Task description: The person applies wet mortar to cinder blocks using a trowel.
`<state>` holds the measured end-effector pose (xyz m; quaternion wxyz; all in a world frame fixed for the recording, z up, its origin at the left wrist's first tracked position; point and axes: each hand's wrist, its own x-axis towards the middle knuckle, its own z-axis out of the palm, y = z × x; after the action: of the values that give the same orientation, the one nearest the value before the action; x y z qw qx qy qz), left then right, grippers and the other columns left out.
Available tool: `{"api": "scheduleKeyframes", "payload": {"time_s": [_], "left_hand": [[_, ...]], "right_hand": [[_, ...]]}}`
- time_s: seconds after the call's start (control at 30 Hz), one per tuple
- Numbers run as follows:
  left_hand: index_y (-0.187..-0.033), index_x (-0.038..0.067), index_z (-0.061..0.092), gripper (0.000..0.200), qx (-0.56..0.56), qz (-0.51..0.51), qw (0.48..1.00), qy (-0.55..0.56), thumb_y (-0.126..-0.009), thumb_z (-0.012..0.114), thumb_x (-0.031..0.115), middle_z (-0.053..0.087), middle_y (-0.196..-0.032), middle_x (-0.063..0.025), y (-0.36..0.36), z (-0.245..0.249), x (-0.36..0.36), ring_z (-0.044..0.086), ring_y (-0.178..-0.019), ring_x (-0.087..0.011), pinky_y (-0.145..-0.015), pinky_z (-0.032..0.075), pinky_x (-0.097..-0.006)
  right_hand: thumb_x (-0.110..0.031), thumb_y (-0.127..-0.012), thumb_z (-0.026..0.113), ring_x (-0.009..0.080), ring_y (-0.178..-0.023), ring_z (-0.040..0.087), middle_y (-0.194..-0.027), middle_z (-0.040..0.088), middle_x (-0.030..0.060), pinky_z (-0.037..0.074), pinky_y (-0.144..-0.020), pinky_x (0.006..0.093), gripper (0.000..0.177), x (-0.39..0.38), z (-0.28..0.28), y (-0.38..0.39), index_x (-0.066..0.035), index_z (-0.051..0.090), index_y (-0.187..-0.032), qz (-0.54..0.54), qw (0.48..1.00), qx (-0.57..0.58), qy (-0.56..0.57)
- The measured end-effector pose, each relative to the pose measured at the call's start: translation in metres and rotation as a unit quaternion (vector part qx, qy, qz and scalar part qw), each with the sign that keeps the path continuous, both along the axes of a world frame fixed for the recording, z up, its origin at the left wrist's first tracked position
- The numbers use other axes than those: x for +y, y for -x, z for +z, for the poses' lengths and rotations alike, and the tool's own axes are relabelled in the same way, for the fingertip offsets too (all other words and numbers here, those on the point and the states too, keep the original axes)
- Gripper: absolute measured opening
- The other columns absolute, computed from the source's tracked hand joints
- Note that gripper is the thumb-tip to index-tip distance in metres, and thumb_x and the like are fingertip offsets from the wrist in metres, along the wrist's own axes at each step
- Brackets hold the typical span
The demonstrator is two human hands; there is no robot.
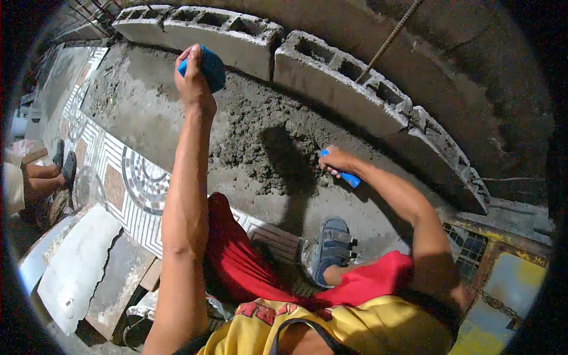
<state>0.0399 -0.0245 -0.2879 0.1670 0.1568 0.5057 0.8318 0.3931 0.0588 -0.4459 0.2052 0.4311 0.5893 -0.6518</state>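
Note:
My left hand reaches far forward, its fingers closed on the edge of a rounded blue plastic piece like a shallow bowl, near the concrete block row. My right hand is wrapped round a blue-handled tool at the right side of the mortar. The tool's working end cannot be made out. Between the two hands spreads a heap of wet, lumpy grey mortar, with a dark shadow across it.
A curved row of hollow concrete blocks borders the mortar; a steel bar rises from one. Patterned tiles run along the left. Another person's foot is at far left, above broken boards. My sandalled foot stands near the mortar.

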Motion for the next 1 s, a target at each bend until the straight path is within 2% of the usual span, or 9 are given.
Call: {"api": "scheduleKeyframes", "payload": {"time_s": [0.2, 0.33, 0.47, 0.53, 0.6, 0.63, 0.7, 0.8, 1.0], "left_hand": [[-0.105, 0.007, 0.054, 0.036, -0.008, 0.057, 0.998, -0.004, -0.083, 0.069, 0.031, 0.056, -0.087, -0.0060, 0.010, -0.009, 0.014, 0.058, -0.070, -0.0160, -0.057, 0.053, -0.0312], [-0.107, 0.008, 0.051, 0.037, -0.115, 0.125, 0.981, -0.094, -0.084, 0.068, 0.031, 0.055, -0.087, -0.0062, 0.018, 0.009, 0.013, 0.057, -0.069, -0.0181, -0.053, 0.052, -0.0333], [-0.109, 0.008, 0.050, 0.039, -0.127, 0.123, 0.979, -0.102, -0.084, 0.067, 0.032, 0.055, -0.088, -0.0079, 0.017, 0.029, 0.006, 0.057, -0.066, -0.0199, -0.052, 0.052, -0.0335], [-0.109, 0.007, 0.049, 0.041, -0.117, 0.116, 0.980, -0.112, -0.083, 0.067, 0.034, 0.055, -0.088, -0.0087, 0.019, 0.034, -0.002, 0.057, -0.064, -0.0202, -0.052, 0.052, -0.0334], [-0.109, 0.007, 0.048, 0.041, -0.112, 0.114, 0.979, -0.127, -0.083, 0.067, 0.034, 0.054, -0.087, -0.0087, 0.025, 0.038, -0.010, 0.057, -0.063, -0.0205, -0.052, 0.052, -0.0337], [-0.109, 0.007, 0.048, 0.041, -0.113, 0.116, 0.978, -0.131, -0.083, 0.067, 0.034, 0.054, -0.087, -0.0087, 0.027, 0.041, -0.014, 0.057, -0.063, -0.0205, -0.052, 0.052, -0.0337], [-0.109, 0.008, 0.048, 0.041, -0.117, 0.139, 0.974, -0.136, -0.083, 0.067, 0.034, 0.054, -0.089, -0.0089, 0.033, 0.044, -0.023, 0.057, -0.065, -0.0212, -0.052, 0.052, -0.0348], [-0.109, 0.008, 0.048, 0.040, -0.133, 0.154, 0.969, -0.141, -0.083, 0.066, 0.033, 0.054, -0.091, -0.0094, 0.047, 0.044, -0.036, 0.058, -0.067, -0.0219, -0.052, 0.053, -0.0358], [-0.109, 0.007, 0.048, 0.040, -0.158, 0.155, 0.964, -0.145, -0.084, 0.065, 0.034, 0.054, -0.092, -0.0101, 0.051, 0.046, -0.041, 0.058, -0.069, -0.0223, -0.052, 0.053, -0.0359]], "right_hand": [[-0.019, -0.073, 0.065, 0.0095, -0.040, 0.046, -0.055, 0.049, 0.0002, 0.039, -0.035, 0.0280, 0.017, -0.004, 0.084, -0.013, -0.010, 0.052, -0.068, -0.014, 0.998, -0.062, 0.017], [-0.021, -0.075, 0.067, 0.0094, -0.041, 0.046, -0.057, 0.050, -0.0005, 0.040, -0.036, 0.0281, 0.019, 0.011, 0.166, 0.016, -0.012, 0.051, -0.071, -0.027, 0.997, -0.053, 0.042], [-0.034, -0.080, 0.063, 0.0077, -0.044, 0.046, -0.060, 0.048, -0.0017, 0.039, -0.037, 0.0260, 0.026, 0.037, 0.248, 0.095, -0.012, 0.050, -0.074, -0.051, 0.996, -0.043, -0.056], [-0.038, -0.079, 0.061, 0.0113, -0.047, 0.048, -0.063, 0.050, -0.0007, 0.044, -0.043, 0.0308, 0.030, 0.058, 0.264, 0.140, -0.009, 0.053, -0.082, 0.019, 0.983, 0.025, -0.178], [-0.037, -0.079, 0.060, 0.0250, -0.060, 0.060, -0.071, 0.060, 0.0085, 0.051, -0.057, 0.0405, 0.038, 0.100, 0.244, 0.185, -0.003, 0.055, -0.095, 0.175, 0.900, 0.087, -0.390], [-0.037, -0.079, 0.060, 0.0250, -0.060, 0.060, -0.071, 0.060, 0.0085, 0.051, -0.057, 0.0405, 0.038, 0.111, 0.225, 0.201, -0.003, 0.055, -0.095, 0.178, 0.898, 0.087, -0.393], [-0.027, -0.084, 0.053, 0.0383, -0.074, 0.067, -0.087, 0.067, 0.0210, 0.054, -0.066, 0.0488, 0.032, 0.110, 0.201, 0.228, 0.001, 0.056, -0.099, 0.247, 0.661, 0.022, -0.708], [-0.024, -0.082, 0.051, 0.0453, -0.093, 0.063, -0.100, 0.063, 0.0293, 0.049, -0.082, 0.0547, 0.037, 0.086, 0.220, 0.208, 0.005, 0.056, -0.105, 0.261, 0.714, -0.068, -0.646], [-0.022, -0.084, 0.051, 0.0445, -0.092, 0.063, -0.095, 0.064, 0.0291, 0.050, -0.080, 0.0522, 0.034, 0.076, 0.257, 0.196, 0.001, 0.051, -0.108, 0.259, 0.678, -0.082, -0.683]]}}
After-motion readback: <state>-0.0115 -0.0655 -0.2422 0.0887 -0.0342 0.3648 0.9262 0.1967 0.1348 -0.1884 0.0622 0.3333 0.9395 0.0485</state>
